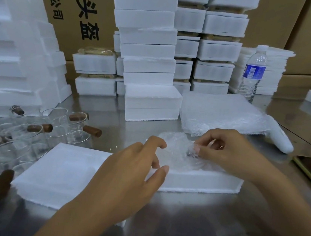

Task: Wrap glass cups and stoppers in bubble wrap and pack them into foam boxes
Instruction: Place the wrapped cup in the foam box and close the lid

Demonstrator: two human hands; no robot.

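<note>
Left hand (130, 175) beside bubble-wrap bundle (178, 152) (contents unclear)

**A:** what's in the foam box (201, 180)?

**B:** a bubble-wrapped bundle (176, 151). The right hand (228, 152) is pinching the wrap. The left hand (128, 175) is at the near rim, can't tell if it's gripping tbh.

**A:** and off to the left?

**B:** bare glass cups (67, 124) and brown stoppers (92, 130) on the surface (187, 219).

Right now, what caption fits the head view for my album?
Right hand pinches a bubble-wrap bundle in a foam box, left hand at its edge; cups and stoppers wait nearby.
</note>
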